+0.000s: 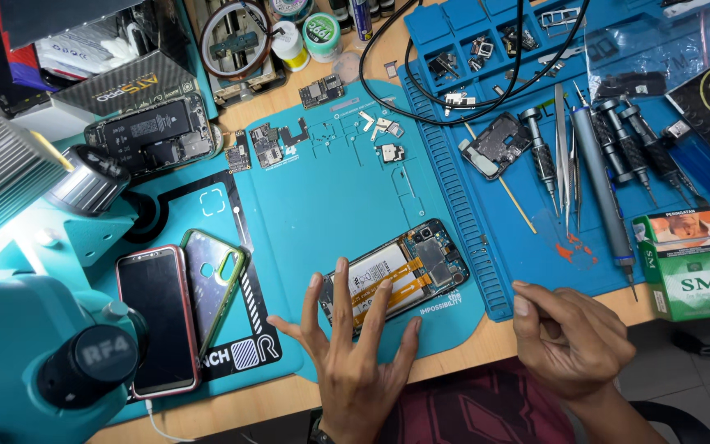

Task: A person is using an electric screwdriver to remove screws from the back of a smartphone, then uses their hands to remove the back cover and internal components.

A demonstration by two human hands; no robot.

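Far to the left of your hands the teal microscope fills the corner, and nearer in lie a red-edged phone, face up with a dark screen, and a green phone case just beside it. Your left hand is spread flat, fingers fanned wide, with the fingertips pressing on the near end of the opened phone, which lies tilted on the teal work mat. Nothing is pinched there; the hand only steadies the phone body against the mat. Beyond those fingers the phone's back is already off: the white battery with its orange flex strips and the dark board at the far end are bare, so the opening looks done, while the inner parts appear to sit in place (no cable seems lifted, as far as can be told). Up past the phone small loose boards and metal shields lie scattered. To the right, your right hand hovers off the mat's edge, well apart from the phone, fingers curled loosely together; whether they pinch some small thing cannot be told. Farther right and above that hand lie a row of screwdrivers, tweezers, and a green and white carton.
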